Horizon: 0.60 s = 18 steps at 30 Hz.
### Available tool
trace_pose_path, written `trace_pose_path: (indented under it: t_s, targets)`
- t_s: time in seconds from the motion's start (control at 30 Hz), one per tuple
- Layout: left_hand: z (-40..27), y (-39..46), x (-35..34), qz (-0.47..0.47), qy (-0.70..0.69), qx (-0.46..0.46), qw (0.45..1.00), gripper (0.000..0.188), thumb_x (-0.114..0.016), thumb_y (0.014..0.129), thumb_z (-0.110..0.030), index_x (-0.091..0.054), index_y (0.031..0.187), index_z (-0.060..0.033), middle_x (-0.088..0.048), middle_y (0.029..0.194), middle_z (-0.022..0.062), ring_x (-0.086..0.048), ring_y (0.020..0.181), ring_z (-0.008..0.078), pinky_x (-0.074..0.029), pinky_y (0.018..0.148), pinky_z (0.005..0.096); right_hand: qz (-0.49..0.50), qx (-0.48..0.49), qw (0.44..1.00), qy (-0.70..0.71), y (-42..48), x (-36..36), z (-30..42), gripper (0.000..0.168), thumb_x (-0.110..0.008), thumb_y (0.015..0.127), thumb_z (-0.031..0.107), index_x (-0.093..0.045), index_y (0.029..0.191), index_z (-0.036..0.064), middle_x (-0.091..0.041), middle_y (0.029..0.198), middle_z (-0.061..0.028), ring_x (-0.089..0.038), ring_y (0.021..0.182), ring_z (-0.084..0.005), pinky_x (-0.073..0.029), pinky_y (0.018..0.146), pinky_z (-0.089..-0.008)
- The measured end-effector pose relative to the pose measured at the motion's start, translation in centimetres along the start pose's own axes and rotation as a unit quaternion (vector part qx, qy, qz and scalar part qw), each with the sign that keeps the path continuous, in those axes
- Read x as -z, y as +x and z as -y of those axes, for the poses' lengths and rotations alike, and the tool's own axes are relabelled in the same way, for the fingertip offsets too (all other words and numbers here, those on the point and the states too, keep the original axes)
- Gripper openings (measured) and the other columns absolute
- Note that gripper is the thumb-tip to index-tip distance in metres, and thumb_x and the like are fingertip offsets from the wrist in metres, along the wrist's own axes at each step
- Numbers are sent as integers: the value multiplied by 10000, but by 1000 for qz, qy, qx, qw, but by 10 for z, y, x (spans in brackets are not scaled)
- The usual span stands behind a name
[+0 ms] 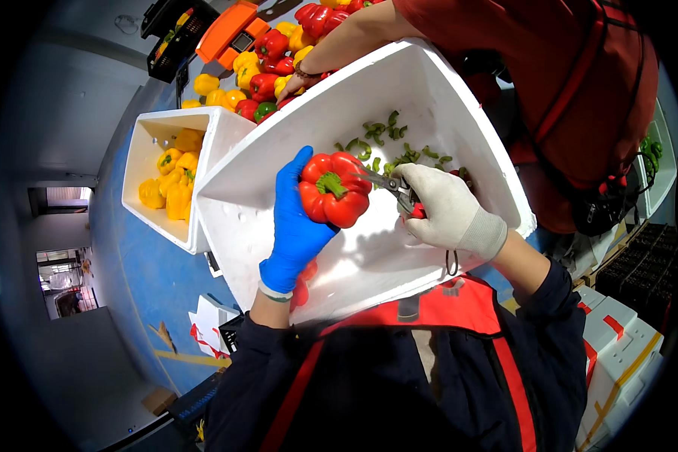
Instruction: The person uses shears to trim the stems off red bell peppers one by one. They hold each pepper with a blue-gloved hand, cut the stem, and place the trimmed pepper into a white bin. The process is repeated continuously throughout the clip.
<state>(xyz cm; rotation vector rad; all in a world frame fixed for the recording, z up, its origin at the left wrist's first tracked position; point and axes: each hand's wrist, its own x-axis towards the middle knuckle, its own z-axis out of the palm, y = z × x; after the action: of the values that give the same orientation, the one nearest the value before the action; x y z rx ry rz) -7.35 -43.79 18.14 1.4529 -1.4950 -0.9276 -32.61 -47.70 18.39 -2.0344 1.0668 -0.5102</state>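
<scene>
My left hand [299,226], in a blue glove, holds a red bell pepper [344,206] with its green stem facing up towards me. In a white knitted glove, my right hand [443,206] grips small pruning snips [398,189] with red on the handle. The blade tips lie at the pepper's right shoulder; whether they touch it I cannot tell. Both hands are over a large white foam box [373,271]. Cut green stem pieces [376,130] are scattered inside it, and part of a red pepper [299,294] shows below my left wrist.
A smaller foam box [133,164] of yellow peppers stands at the left. Beyond the large box lies a pile of red and yellow peppers [263,85], where a co-worker's hand [294,85] reaches in. An orange scale [226,34] stands behind. More foam boxes [621,344] are at the lower right.
</scene>
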Motion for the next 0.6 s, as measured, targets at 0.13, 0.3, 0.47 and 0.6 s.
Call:
trace_pose_path:
  t_s: [0.13,0.3,0.47,0.6]
  targets:
    - [-4,-8,-8,-16,110,-25,994,972,-896,688,-39,-368,1504,-63,-498,1379,123,-562,1258,272,-494,1055,377,1,34,995,-97,0,-5,-7,405,-674,738,146,-545,1105,34,-605,906,-165,-626,891,-357,-498,783,-468]
    - [0,-12,0,13,99,-31,995,899,-868,709,-37,-421,1488,-69,-504,1386,137,-563,1260,300,-480,1059,395,21,48,976,-210,-1,-5,-11,430,-740,737,206,-559,1100,62,-599,932,-112,-616,924,-296,-473,804,-417]
    - [3,-12,18,85,142,-18,986,900,-871,714,-33,-430,1498,-68,-500,1426,109,-526,1319,269,-434,1114,379,31,78,966,-244,0,-9,-12,476,-761,730,214,-566,1138,67,-597,953,-94,-605,941,-270,-458,831,-401]
    - [-4,-6,26,122,132,-4,984,901,-864,715,-24,-430,1503,-77,-494,1445,100,-510,1343,264,-427,1123,381,36,94,961,-258,2,-10,-12,500,-769,712,207,-568,1150,75,-594,956,-88,-600,933,-262,-453,828,-396]
